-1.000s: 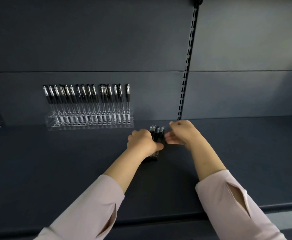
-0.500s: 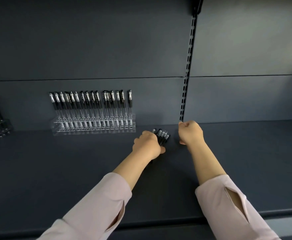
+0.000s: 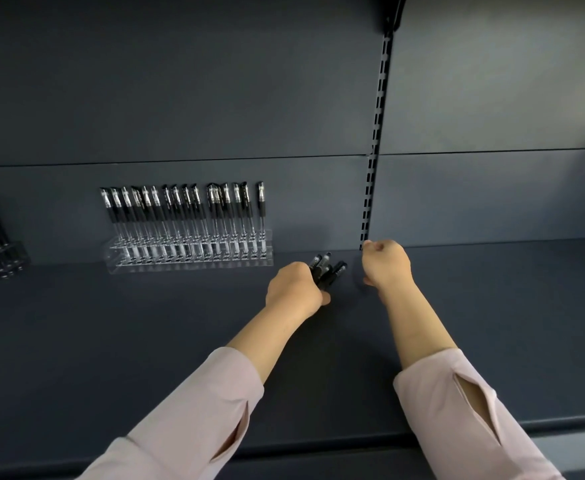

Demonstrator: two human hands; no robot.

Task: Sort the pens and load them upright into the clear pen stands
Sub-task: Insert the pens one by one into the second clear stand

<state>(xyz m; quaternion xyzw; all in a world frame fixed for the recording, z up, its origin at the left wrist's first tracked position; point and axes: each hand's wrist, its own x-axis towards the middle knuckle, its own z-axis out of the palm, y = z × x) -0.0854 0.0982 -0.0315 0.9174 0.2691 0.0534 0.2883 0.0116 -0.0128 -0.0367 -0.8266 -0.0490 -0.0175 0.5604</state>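
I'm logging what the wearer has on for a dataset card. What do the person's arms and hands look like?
Both arms wear pale pink long sleeves, the left sleeve and the right sleeve, each with a slit opening near the cuff. The forearms beyond the cuffs are bare. The left hand and right hand are bare: no gloves, rings or watch show.

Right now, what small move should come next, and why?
Probably the right hand should pinch one pen from the bundle of pens the left hand grips: it looks empty, and the clear pen stand takes pens singly.
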